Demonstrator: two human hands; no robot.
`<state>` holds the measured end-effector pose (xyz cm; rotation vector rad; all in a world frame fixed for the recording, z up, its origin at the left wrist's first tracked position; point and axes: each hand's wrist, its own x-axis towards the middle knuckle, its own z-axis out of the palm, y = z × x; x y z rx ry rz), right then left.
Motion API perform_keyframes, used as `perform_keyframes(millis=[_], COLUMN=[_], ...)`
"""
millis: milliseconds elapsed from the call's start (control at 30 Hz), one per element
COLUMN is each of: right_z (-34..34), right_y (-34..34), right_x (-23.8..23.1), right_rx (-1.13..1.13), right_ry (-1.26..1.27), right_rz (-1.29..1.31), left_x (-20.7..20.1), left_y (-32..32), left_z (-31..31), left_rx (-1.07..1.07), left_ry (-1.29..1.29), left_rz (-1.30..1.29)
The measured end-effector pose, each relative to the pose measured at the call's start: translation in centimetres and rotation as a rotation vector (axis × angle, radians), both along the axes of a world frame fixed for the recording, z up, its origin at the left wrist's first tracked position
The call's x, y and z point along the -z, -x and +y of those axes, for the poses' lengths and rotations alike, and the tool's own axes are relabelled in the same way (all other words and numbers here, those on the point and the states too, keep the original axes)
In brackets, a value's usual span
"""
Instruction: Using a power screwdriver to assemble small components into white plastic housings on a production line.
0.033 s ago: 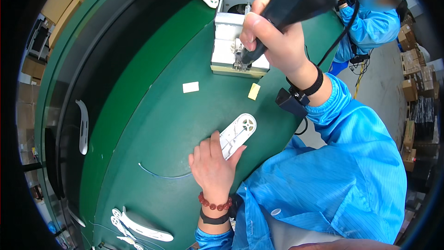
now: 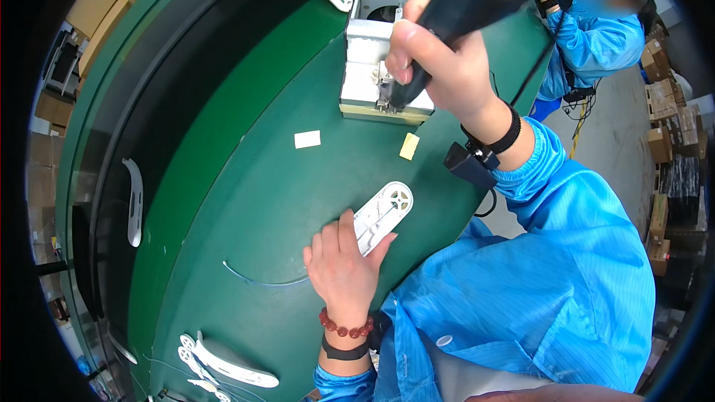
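Holding: your right hand [image 2: 436, 59] clamps the driver [image 2: 462, 11], tip on the jig [image 2: 372, 97].
Left hand [image 2: 342, 268]: flat, fingers spread, pinning the white part [image 2: 383, 216].
Part: toward you from the jig, long axis pointing jigward, left hand nearer.

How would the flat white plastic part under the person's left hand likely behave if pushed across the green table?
The white plastic part looks thin and moulded, so probably light and fairly stiff. It lies flat on the green table, so it would likely slide, not roll or tip. The left hand rests on one end, perhaps because it shifts easily.
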<state>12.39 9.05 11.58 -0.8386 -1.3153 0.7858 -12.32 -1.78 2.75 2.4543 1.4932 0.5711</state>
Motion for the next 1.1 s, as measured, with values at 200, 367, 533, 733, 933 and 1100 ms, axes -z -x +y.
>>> perform_keyframes(millis=[200, 367, 533, 733, 933, 1100], right_z=[-3.5, -8.9, -9.8, -9.6, -9.9, -10.2], right_y=[1.9, 5.2, 6.0, 6.4, 6.7, 6.5], right_x=[2.8, 2.4, 4.0, 4.6, 4.6, 4.3], right_rx=[-0.131, -0.367, -0.476, -0.494, -0.444, -0.418], right_ry=[0.096, 0.084, 0.080, 0.041, 0.108, 0.150], right_rz=[0.089, 0.339, 0.243, 0.187, 0.270, 0.247], left_x=[0.2, 0.4, 0.6, 0.7, 0.8, 0.7], left_y=[0.2, 0.0, 0.0, 0.2, 0.4, 0.4], left_z=[0.2, 0.4, 0.3, 0.3, 0.2, 0.1], left_rx=[0.006, 0.014, 0.010, 0.026, 0.019, 0.023], left_ry=[0.009, -0.025, -0.061, -0.046, -0.046, -0.041], left_rz=[0.000, -0.024, -0.034, -0.067, -0.061, -0.056])
